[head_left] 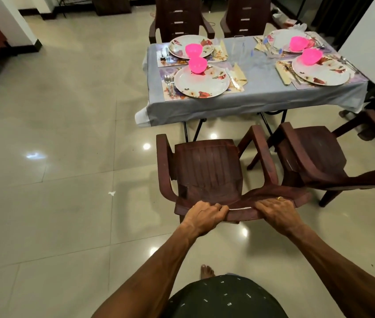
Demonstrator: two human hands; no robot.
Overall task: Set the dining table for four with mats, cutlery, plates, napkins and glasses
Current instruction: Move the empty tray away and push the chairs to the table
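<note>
While you stand behind the brown chair (207, 173), your left hand (201, 216) wraps its grip over the backrest's top edge at 7 o'clock, and your right hand (278, 211) curls round it at 5 o'clock. Beyond, at 12 o'clock, the tabletop (257, 97) carries four floral plates (201, 83) on mats (205, 94), each with a pink bowl (197, 64) and cutlery (170, 82).

Grey tablecloth (262, 97), floral plates (201, 84), pink bowls (197, 64), dark brown chair (207, 171)
</note>
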